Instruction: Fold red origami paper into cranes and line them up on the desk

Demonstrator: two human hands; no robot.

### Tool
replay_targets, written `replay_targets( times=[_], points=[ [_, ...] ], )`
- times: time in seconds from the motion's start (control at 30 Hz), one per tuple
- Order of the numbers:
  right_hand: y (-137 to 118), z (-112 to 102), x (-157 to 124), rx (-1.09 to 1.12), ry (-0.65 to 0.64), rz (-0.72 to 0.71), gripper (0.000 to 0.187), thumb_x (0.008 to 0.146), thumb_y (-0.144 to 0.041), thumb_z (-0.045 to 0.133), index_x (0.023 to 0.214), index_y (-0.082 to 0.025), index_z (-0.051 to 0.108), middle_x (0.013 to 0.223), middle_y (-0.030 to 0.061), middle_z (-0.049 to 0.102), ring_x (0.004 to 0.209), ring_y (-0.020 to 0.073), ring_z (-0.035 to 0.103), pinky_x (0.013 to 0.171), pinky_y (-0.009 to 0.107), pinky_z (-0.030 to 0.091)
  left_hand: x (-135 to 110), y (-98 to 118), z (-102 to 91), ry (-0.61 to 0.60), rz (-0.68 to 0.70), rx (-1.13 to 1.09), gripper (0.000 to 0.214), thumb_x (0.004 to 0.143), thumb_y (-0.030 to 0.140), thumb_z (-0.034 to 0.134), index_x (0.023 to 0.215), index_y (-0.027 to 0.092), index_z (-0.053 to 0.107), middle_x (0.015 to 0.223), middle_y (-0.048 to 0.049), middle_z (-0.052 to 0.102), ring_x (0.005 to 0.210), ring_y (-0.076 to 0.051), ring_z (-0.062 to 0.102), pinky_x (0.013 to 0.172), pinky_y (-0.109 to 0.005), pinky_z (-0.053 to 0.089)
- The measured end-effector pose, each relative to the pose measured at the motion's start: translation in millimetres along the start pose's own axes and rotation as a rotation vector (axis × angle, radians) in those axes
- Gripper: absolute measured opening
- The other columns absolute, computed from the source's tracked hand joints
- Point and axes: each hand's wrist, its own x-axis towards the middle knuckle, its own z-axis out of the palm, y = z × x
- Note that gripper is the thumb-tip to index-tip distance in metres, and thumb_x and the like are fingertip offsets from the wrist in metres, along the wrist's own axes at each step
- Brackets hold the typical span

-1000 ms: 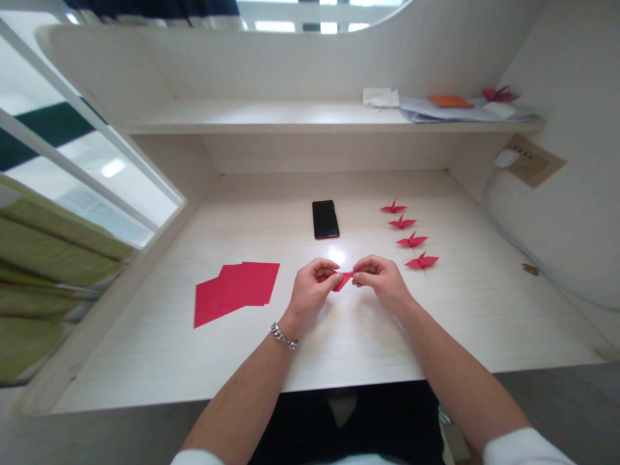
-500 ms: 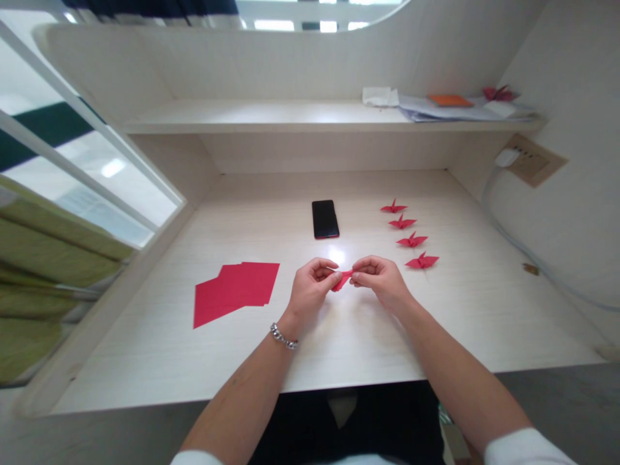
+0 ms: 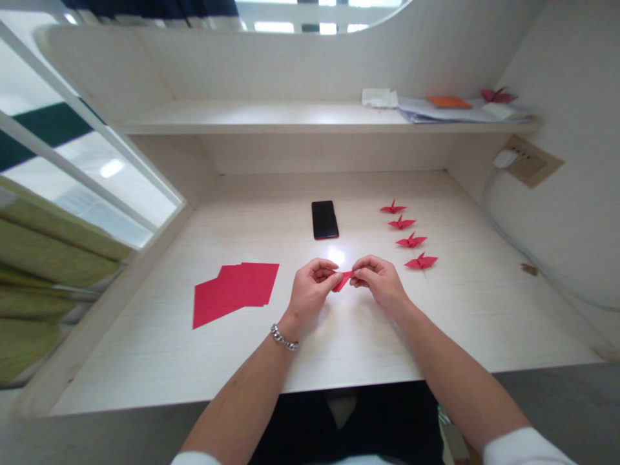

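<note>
Between my two hands is a small piece of folded red paper, held a little above the desk. My left hand pinches its left side with thumb and fingers. At the other end, my right hand is closed on the paper's right tip. The fingers cover much of the paper, so its full shape is hidden. To the right of my right hand, several red paper cranes stand in a slanted row, the nearest crane closest to me. Left of my left hand lie overlapping red paper sheets.
A black phone lies beyond my hands on the pale desk. The shelf above holds papers, an orange piece and a red folded paper. A white cable runs from the wall socket along the right side.
Almost nothing differs. Both hands keep their grip on the folded red paper, with only a very slight shift of my right hand and arm to the left.
</note>
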Motion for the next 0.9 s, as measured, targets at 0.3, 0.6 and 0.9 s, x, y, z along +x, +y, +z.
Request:
replay_targets(
  times=[0.3,0.6,0.9],
  points=[
    [3.0,-2.6,0.5,-0.054,-0.039,-0.03,0.023,0.07,-0.03,0.074,0.085,-0.018,0.063,0.066,0.0005,0.069,0.059,0.0142,0.065,0.059,0.027,0.053,-0.5,-1.9,0.4,0.004,0.026,0.036,0.026,0.07,0.027,0.078,0.087,0.014,0.063,0.069,-0.0021,0.066,0.059,-0.012,0.061,0.055,-0.024,0.048],
    [-0.7,-5.0,-1.3,0.021,-0.087,0.022,0.03,0.064,-0.029,0.08,0.084,-0.017,0.062,0.063,-0.0001,0.068,0.057,0.0146,0.065,0.057,0.027,0.051,-0.7,-3.1,0.3,-0.017,0.025,0.017,0.028,0.069,0.026,0.079,0.088,0.014,0.063,0.07,-0.0019,0.066,0.06,-0.012,0.061,0.056,-0.024,0.049],
    [3.2,-7.4,-0.4,-0.333,-0.166,-0.015,0.023,0.078,-0.039,0.068,0.082,-0.016,0.066,0.066,0.0013,0.066,0.06,0.0134,0.061,0.059,0.026,0.047,-0.4,-7.3,-2.1,-0.047,0.04,0.047,0.023,0.072,0.025,0.077,0.087,0.014,0.062,0.072,-0.0025,0.067,0.062,-0.012,0.063,0.058,-0.024,0.05]
  ],
)
